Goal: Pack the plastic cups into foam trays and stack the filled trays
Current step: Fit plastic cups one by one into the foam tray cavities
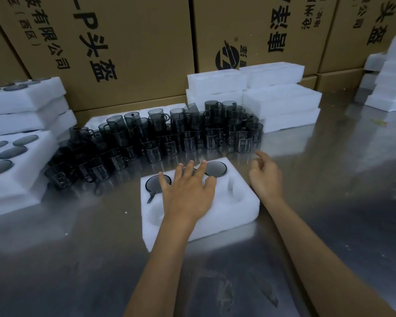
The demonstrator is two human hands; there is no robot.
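While both hands (188, 191) (266, 177) hover open-fingered, the white foam tray (233, 216) holds three dark cups (216, 169).

A packing area of a warehouse or factory is shown. The whole upper part of the frame is walled off by large brown cardboard shipping cartons (133, 42) printed with bold black Chinese characters and a round logo. A wide, shiny metal desk (78, 259) fills the lower part. Dozens of identical smoky dark transparent plastic cups with handles (169, 133) are massed at the centre, and white moulded foam trays (281, 99) are piled in stacks at the left, centre right and far right.
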